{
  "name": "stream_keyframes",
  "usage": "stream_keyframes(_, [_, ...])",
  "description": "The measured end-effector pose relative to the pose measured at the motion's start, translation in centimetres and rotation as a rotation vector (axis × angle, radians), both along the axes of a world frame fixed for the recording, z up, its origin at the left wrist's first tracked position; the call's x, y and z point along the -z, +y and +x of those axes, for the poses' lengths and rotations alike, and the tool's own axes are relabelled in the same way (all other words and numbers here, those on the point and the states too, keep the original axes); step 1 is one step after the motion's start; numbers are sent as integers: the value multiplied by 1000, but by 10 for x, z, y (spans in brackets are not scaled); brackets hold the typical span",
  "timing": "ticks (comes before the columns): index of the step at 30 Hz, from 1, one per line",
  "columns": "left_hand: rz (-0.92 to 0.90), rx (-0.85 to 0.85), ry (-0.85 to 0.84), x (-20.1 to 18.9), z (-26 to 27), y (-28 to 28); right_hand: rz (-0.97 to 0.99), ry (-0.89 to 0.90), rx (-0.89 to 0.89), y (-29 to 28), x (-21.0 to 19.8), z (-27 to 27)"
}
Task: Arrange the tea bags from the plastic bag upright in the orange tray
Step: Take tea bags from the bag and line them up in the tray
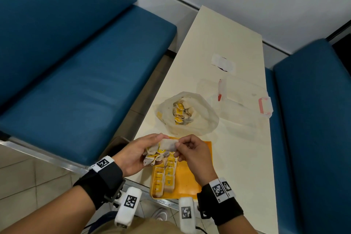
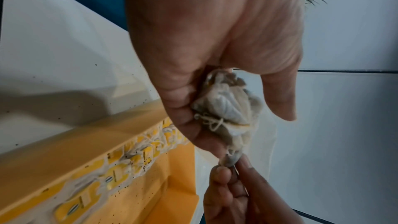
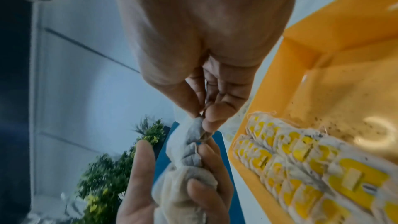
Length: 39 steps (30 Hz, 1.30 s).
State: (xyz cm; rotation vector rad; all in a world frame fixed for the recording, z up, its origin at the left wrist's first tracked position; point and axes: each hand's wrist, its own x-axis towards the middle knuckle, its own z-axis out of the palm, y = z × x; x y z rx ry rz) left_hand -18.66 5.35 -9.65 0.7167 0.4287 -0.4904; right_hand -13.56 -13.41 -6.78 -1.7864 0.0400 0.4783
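Cream table [image 1: 237, 47] between blue benches [image 1: 76, 72]; left grip [image 1: 133, 155] clutching tea bags [image 1: 153, 155], right grip [image 1: 191, 155] pinching one.

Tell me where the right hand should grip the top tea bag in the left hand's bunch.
Grip the top tea bag by its free end, coming from the right; the right hand already pinches there. The left hand covers the bunch's other side.

The orange tray's [image 1: 191, 180] far end is hidden behind both hands; its tea bags' [image 1: 164, 178] print is blurred.
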Motion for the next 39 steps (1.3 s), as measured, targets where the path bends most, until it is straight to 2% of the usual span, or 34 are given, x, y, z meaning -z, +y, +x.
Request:
stream_keyframes(3, [23,-21,-38,0,-1,0,80,84,54,-1,1,-1])
stream_keyframes(6, [51,-15,-25,1,1,-2,51,89,66,-1,2,-2])
stream_keyframes(9, [28,6,14,-1,3,-6,-149,-144,-17,-1,0,-2])
stream_keyframes(11, [30,11,59,-2,4,-7,-276,-328,-172,-2,-5,-2])
stream_keyframes(13, [49,26,66,-2,5,-7,-323,-376,-340,0,-10,-2])
stream_keyframes(16, [65,72,30,-6,5,-9,-373,-333,-486,3,-14,-3])
stream_keyframes(22, [53,131,-7,-3,5,-7,-394,-280,-423,4,-22,2])
stream_keyframes(30, [111,135,11,2,4,-3,-411,-178,-472,0,-40,15])
stream_keyframes(34, [115,107,24,1,4,-4,-495,-192,-518,1,-50,17])
stream_keyframes(39, [66,13,59,-1,8,-5,-491,-255,-503,5,-62,15])
